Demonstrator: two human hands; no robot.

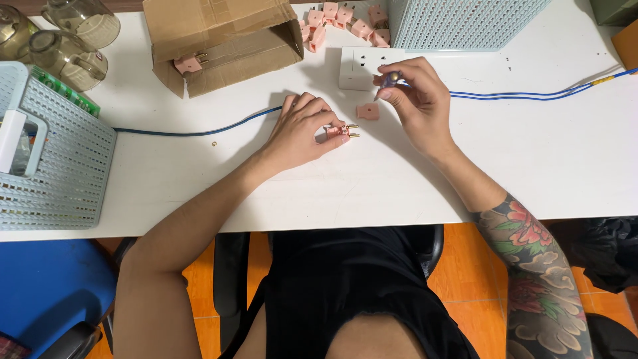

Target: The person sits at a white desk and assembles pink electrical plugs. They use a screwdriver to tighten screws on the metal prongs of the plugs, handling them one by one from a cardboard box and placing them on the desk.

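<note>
Pink plug body, its two brass prongs pointing toward the right edge, lies near the middle of the white surface, pinned under the left hand, whose fingers are clamped on its rear end. The right hand hovers just beyond it, fingers pinched together on a small screwdriver with a dark, rounded handle. A loose pink cover piece rests between the two hands, close to a white wall socket plate. A blue cable runs across the surface from the right edge, passing behind the hands toward the left. More pink plugs are heaped along the far edge beside an open cardboard box and a pale blue mesh basket. Another basket sits at the left edge. The work appears to be at the assembly stage, plug steadied and tool raised; the next move likely calls for seating the tip squarely on a tiny screw.
</note>
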